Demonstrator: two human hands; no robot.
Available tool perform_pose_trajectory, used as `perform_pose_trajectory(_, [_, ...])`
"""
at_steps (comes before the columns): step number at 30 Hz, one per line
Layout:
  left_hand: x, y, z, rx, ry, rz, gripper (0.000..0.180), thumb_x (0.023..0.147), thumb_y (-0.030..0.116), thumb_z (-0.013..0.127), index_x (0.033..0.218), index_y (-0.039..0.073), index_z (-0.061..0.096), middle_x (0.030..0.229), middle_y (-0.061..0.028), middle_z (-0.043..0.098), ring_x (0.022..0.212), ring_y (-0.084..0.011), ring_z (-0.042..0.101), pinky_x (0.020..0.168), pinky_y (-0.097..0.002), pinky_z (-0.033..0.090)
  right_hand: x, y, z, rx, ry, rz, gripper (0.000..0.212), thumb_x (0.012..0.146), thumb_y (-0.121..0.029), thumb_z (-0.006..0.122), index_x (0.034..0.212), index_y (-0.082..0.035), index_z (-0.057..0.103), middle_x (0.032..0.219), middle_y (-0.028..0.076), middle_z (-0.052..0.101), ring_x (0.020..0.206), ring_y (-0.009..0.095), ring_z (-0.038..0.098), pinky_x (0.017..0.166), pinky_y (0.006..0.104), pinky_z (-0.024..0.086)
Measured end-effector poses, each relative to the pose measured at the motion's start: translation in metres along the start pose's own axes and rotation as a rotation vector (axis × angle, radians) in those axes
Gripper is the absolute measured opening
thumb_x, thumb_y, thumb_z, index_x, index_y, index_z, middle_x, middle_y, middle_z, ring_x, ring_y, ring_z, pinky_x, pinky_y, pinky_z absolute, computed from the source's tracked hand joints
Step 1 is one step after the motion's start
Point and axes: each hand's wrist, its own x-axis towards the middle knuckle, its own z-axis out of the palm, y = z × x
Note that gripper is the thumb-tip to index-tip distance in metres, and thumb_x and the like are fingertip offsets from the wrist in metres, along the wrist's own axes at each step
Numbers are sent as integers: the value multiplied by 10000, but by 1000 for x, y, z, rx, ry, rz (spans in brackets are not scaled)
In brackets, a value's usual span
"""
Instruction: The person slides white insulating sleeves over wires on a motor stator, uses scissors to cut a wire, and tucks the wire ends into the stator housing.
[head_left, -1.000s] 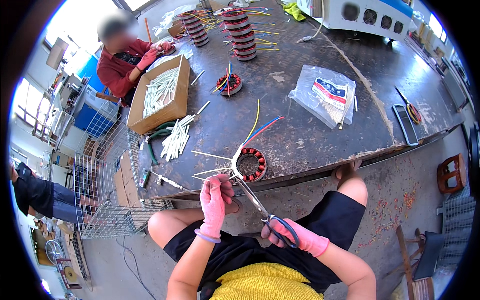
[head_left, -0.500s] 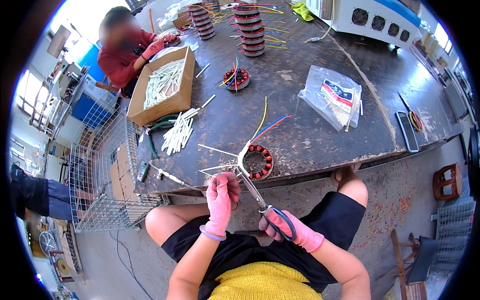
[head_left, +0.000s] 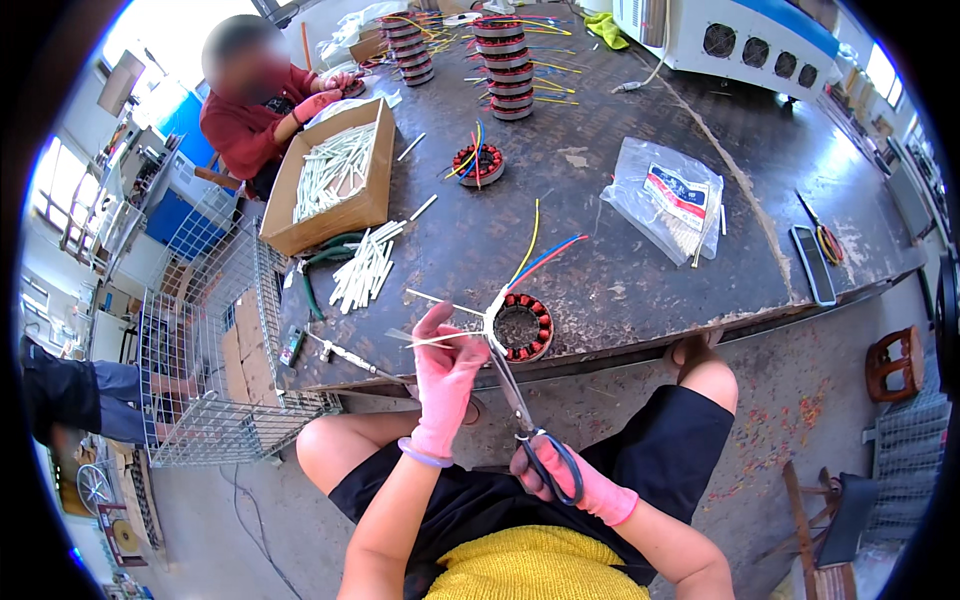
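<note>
left hand [head_left: 447,372] pinched shut on white sleeve tubing [head_left: 440,338], unchanged from a second ago | scissors [head_left: 520,400] blades now raised to the tubing | right hand [head_left: 560,478] closed through the handles | stator [head_left: 524,327] stays at tabletop [head_left: 620,290] edge

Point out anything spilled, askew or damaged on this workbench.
White sleeve tubes lie scattered loose on the table beside their cardboard box. The table's front edge is chipped and worn near the stator that the left hand steadies.
</note>
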Motion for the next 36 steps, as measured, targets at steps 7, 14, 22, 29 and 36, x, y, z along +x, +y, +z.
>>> perform_pose_trajectory(7, [8,-9,-17,9,-50,-220,288,1013,398,545,960,121,598,712,61,508,523,-21,404,431,-181,263,23,-6,14,41,50,-47,594,915,-702,499,951,-119,605,709,-76,529,577,28,470,503,178,347])
perform_pose_trajectory(14, [8,-11,-18,35,-48,-231,321,1031,416,501,945,116,581,698,46,501,511,-38,405,415,-193,265,35,-7,26,30,138,-85,599,909,-704,508,908,-112,596,662,-69,496,531,33,435,477,190,315])
perform_pose_trajectory(22, [21,-8,-17,1,-8,-149,301,1030,395,511,948,112,573,691,35,503,508,-33,398,412,-189,278,30,3,37,86,76,-116,666,851,-772,513,907,-113,594,654,-68,470,529,42,425,470,203,298])
perform_pose_trajectory(29, [42,-1,-6,-34,-118,-218,196,1004,333,584,1031,140,604,706,95,511,520,16,391,444,-142,275,49,7,45,134,124,-70,775,807,-850,454,948,-104,612,712,-40,542,562,71,495,508,204,392])
perform_pose_trajectory(36, [34,-12,-8,-164,88,-190,133,985,282,621,995,172,547,719,74,531,481,6,390,380,-158,260,55,2,51,254,90,-58,765,843,-824,437,934,-84,610,693,-21,549,554,87,510,499,220,413])
